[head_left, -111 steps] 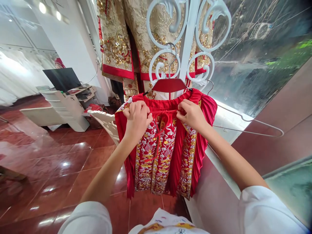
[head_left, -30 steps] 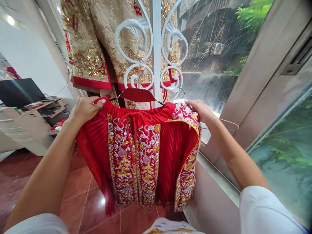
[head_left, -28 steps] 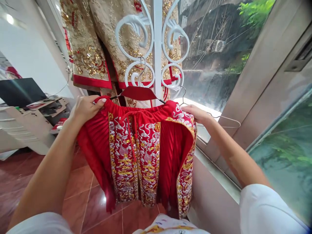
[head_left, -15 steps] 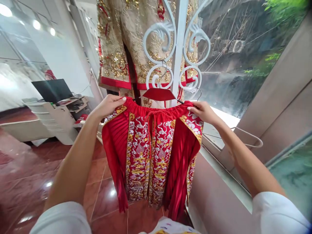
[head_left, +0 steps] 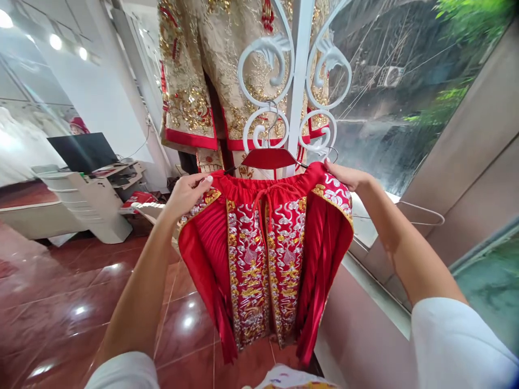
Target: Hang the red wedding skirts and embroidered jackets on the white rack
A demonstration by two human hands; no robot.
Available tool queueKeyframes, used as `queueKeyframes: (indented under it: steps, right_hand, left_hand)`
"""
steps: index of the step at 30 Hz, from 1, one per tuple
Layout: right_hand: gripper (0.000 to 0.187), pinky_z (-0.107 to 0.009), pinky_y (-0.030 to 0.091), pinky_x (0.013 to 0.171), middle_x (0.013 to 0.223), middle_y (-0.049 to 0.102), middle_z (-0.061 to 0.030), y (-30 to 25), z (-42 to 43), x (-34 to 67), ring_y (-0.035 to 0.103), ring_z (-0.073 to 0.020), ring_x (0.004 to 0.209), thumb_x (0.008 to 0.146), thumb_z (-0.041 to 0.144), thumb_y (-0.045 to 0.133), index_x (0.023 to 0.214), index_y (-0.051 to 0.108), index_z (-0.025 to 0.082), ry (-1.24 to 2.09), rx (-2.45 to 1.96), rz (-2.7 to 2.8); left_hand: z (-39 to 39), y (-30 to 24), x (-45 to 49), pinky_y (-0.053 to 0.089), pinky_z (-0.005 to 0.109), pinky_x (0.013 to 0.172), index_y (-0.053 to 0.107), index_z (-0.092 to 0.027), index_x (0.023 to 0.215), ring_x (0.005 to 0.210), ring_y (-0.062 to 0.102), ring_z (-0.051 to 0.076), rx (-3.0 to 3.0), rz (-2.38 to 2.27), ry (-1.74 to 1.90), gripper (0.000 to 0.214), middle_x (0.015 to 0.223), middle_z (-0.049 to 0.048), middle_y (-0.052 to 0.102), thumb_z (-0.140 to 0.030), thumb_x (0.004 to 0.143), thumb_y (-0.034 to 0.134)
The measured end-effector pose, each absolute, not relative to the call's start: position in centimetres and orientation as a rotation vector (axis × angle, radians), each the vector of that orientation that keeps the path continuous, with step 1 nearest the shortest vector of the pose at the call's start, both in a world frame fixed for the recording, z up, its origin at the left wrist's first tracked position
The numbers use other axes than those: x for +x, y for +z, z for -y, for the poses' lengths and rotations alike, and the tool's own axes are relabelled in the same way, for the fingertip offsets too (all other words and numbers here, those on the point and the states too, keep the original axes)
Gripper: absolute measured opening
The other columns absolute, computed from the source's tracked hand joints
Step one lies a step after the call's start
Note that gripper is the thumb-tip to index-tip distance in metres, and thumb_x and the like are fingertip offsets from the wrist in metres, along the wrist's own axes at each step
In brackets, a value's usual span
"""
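A red pleated skirt [head_left: 267, 254] with gold and silver embroidered panels hangs in front of me below a red hanger [head_left: 268, 158]. The hanger's hook sits in a curl of a white scrolled metal stand [head_left: 299, 81]. My left hand [head_left: 187, 192] pinches the waistband at its left end. At the right end my right hand [head_left: 344, 174] grips the same waistband. A red drawstring dangles from the middle of the waist.
A gold and red embroidered jacket [head_left: 194, 75] hangs behind the stand. A large window [head_left: 389, 97] and its ledge run along the right, with a wire hanger [head_left: 421, 216] lying on the ledge. A white desk [head_left: 93, 200] with a dark monitor stands at left on the glossy red tiled floor.
Both hands went from the middle of the waistband by the drawstring out to its two ends and spread the skirt wide. In the last half second the skirt shifted slightly right.
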State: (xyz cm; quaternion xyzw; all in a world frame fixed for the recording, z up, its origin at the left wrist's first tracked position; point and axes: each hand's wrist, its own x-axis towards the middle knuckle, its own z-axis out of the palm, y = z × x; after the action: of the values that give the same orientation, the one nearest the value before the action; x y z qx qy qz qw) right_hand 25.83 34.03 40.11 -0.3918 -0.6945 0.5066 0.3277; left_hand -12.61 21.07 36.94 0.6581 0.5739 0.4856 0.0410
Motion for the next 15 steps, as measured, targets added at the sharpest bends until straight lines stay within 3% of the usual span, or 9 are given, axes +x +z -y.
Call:
queueKeyframes:
  steps: [5, 9, 11, 15]
  right_hand:
    - [0.048, -0.026, 0.043, 0.051, 0.06, 0.062, -0.0027, 38.7, -33.0, 26.1, 0.056, -0.0153, 0.056, 0.073, 0.064, 0.054, 0.064, 0.058, 0.017, 0.731, -0.993, 1.844]
    - [0.045, -0.023, 0.037, 0.051, 0.058, 0.057, -0.0009, 37.1, -31.3, 25.6, 0.051, -0.0137, 0.059, 0.073, 0.061, 0.056, 0.064, 0.055, 0.017, 0.352, -0.94, 1.794]
    - [0.047, -0.023, 0.036, 0.049, 0.055, 0.055, 0.0001, 36.7, -31.3, 25.5, 0.05, -0.0131, 0.055, 0.071, 0.064, 0.056, 0.062, 0.054, 0.018, 0.429, -0.921, 1.821]
    - [0.054, -0.027, 0.043, 0.05, 0.055, 0.059, -0.0018, 36.7, -32.7, 25.7, 0.055, -0.0158, 0.052, 0.062, 0.072, 0.058, 0.064, 0.059, 0.018, 1.038, -0.852, 1.919]
  left_hand:
    - [-21.2, 36.6, -14.8, 0.043, 0.025, 0.061, 0.065, -0.011, 0.09, 0.068, 0.055, 0.016, 1.867, -1.526, 1.325, 0.053, 0.08, 0.0065, 0.066, -0.06, 0.071, 0.059]
    - [-21.3, 35.6, -13.7, 0.04, 0.025, 0.062, 0.064, -0.014, 0.078, 0.066, 0.052, 0.015, 2.101, -1.733, 1.479, 0.044, 0.074, 0.0041, 0.063, -0.054, 0.08, 0.048]
    - [-21.0, 35.5, -12.7, 0.039, 0.025, 0.063, 0.064, -0.016, 0.077, 0.065, 0.052, 0.015, 2.14, -1.959, 1.611, 0.041, 0.071, 0.0035, 0.062, -0.051, 0.083, 0.044]
    - [-20.3, 36.0, -10.9, 0.039, 0.027, 0.072, 0.067, -0.015, 0.083, 0.075, 0.057, 0.019, 2.061, -2.339, 1.901, 0.039, 0.081, 0.008, 0.067, -0.048, 0.085, 0.046]
